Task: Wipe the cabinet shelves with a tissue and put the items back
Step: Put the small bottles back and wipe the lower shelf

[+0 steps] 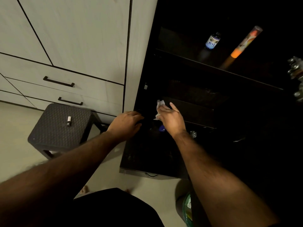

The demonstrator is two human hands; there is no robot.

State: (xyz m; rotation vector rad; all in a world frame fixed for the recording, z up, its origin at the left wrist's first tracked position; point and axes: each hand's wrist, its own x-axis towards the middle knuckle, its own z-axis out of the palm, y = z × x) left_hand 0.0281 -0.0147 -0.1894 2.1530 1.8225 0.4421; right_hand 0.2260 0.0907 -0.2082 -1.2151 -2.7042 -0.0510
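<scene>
Holding a crumpled white tissue [159, 107], the right hand [171, 118] is reaching into the dark open cabinet [193, 102] and pressing the tissue against a dark shelf there. The tissue is sitting under the fingers and sticking out past them on the left side. Its long side is running up and down, from near the wrist side to a loose corner pointing up and away from the person. The right fingers are lying almost straight over it, with the thumb stretched out to the right.

The left hand [126, 122] is resting just beside the right one, at the left edge of the cabinet. Its fingers are curling down over the dark edge, but it is too dark to tell if they are gripping anything. The two hands are near each other but not touching.

A small dark blue bottle with a white label [212, 40] and a long clear tube with orange inside [241, 48] are standing on the shelf above. A dark woven stool [60, 126] is standing on the floor to the left, with a small white thing [69, 120] lying on it.
</scene>
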